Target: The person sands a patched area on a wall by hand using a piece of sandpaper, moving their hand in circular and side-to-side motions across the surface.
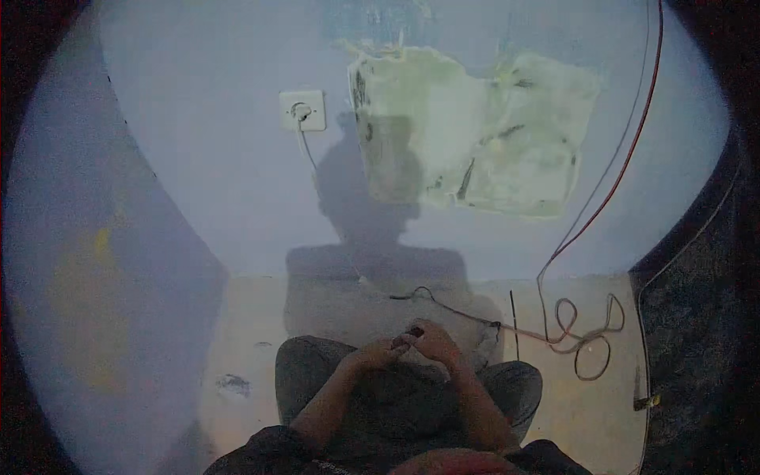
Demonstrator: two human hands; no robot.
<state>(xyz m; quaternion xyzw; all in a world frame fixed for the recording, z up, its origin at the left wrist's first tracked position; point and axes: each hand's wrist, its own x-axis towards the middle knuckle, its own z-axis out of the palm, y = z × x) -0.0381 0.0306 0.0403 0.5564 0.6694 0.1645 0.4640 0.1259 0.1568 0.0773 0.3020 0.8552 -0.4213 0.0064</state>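
I sit cross-legged, and both hands meet above my lap. The fingers of my left hand (pixel 377 355) are closed and press against my right hand (pixel 437 347), whose fingers are bent inward too. A small dark thing (pixel 414 332) shows between the fingertips, too dim to name. Just beyond my hands, a dark cable end (pixel 401 297) lies on the floor. Its line runs right, past my right knee, to a loosely coiled cable (pixel 592 358).
On the wall ahead, a white socket (pixel 313 111) holds a plug with a white cord (pixel 307 150) hanging down. Beside it spreads a pale greenish patch (pixel 451 103). A red cable (pixel 645 119) drops along the right. A thin dark rod (pixel 514 317) lies near my right knee.
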